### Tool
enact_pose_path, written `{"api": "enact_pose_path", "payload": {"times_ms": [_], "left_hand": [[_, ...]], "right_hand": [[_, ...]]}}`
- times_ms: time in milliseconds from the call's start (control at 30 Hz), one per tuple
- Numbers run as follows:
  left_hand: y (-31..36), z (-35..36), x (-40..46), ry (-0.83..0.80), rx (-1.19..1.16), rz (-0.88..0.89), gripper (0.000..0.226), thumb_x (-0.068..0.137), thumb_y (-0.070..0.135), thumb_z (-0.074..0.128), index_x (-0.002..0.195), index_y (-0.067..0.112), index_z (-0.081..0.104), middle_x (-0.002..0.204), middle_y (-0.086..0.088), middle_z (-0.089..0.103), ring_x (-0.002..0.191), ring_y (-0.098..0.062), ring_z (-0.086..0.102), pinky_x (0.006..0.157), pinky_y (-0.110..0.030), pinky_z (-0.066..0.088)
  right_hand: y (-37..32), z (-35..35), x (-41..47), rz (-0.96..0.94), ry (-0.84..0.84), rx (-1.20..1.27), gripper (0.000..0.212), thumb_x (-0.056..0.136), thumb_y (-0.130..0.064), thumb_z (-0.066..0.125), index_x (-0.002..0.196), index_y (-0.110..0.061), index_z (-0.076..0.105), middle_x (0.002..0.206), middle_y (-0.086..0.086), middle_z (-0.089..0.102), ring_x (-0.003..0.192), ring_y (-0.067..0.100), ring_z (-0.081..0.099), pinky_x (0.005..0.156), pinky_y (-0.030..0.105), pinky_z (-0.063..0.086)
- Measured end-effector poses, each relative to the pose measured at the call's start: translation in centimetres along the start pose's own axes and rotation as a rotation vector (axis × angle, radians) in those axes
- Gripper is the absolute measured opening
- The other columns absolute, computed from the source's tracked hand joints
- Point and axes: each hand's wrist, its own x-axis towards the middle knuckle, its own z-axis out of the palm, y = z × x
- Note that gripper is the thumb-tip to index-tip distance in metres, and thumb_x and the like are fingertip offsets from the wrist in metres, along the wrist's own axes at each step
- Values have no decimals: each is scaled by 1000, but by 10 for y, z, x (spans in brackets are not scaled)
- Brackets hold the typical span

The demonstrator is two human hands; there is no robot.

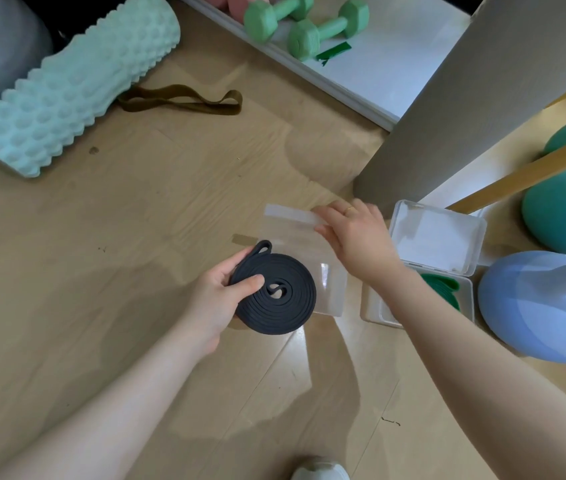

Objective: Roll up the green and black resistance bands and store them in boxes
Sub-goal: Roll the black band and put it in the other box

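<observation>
The black resistance band (274,295) is wound into a flat, tight coil, its free end looping out at the top edge. It is held above the wooden floor (108,237), not yet boxed. The left hand (221,299) grips the coil's left side, thumb pressed across the top face and fingers curled beneath.

Just beside the coil, and partly behind it, is a clear plastic box (304,254), raised off the floor. The right hand (352,233) pinches its upper right corner, thumb under and fingers over the edge; a ring shows on one finger. Whether this box is open cannot be told.

The green resistance band (446,287) already lies in a second clear box (468,299) on the floor to the right, lid (437,235) standing open.

Judgement: both bands rolled, green stored but unclosed; black remains to be inserted and both boxes shut. An olive band (184,100) lies well apart, near a foam roller (70,88).
</observation>
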Motion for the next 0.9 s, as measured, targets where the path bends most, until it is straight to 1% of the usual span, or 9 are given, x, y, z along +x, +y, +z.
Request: {"api": "enact_pose_path", "payload": {"times_ms": [133,267,400,467,533,633,700,767,900], "left_hand": [[4,2,19,3,21,-10,50,83,4,62,126,29,55,113,3,67,102,-16,63,80,-30,48],[-4,9,35,-39,90,-37,49,84,4,61,125,30,55,114,3,66,102,-16,63,77,-26,49],[-14,18,40,-64,145,-52,48,84,6,62,122,35,56,113,5,66,103,-16,62,73,-24,49],[-17,24,42,-60,156,-52,46,84,6,62,121,31,56,113,4,66,103,-16,62,76,-25,50],[-21,30,44,-71,179,-76,43,83,8,63,121,28,57,113,4,66,103,-16,62,79,-27,50],[-27,38,45,-94,293,-98,51,74,24,67,123,37,56,116,9,65,105,-14,61,89,-32,50],[-29,40,45,-84,331,-117,54,73,27,67,124,41,54,117,9,64,105,-14,61,93,-34,49],[-29,40,46,-57,321,-144,51,81,18,65,127,36,53,119,6,63,105,-17,60,94,-35,48],[-26,41,47,-43,329,-167,50,85,12,62,130,31,51,118,3,63,104,-19,61,94,-35,48]], "right_hand": [[12,21,16,100,23,-60,38,89,-27,38,108,-10,66,90,10,68,79,37,60,77,45,46],[5,41,14,174,122,-67,40,88,-32,49,120,-10,57,122,14,58,115,34,45,95,43,32],[-11,31,-34,226,248,129,33,89,-26,53,120,-20,47,131,3,40,114,27,42,98,32,26],[-16,25,-63,226,212,206,32,90,-25,50,120,-18,45,131,3,38,115,26,43,102,25,23],[-16,24,-81,162,151,209,35,91,-24,48,125,-15,43,137,8,33,124,27,38,108,27,21],[-14,26,-80,133,62,234,42,94,-18,42,134,-14,35,147,10,21,137,32,24,114,27,18],[-8,34,-66,122,46,99,48,92,-19,44,138,-13,30,148,12,16,138,35,19,115,35,17],[0,44,-49,158,22,-84,56,89,-26,47,140,-13,27,146,13,15,134,36,19,111,45,18],[9,59,-22,239,-132,-162,64,88,-30,50,143,-12,23,147,15,19,128,34,26,104,47,23]]}}
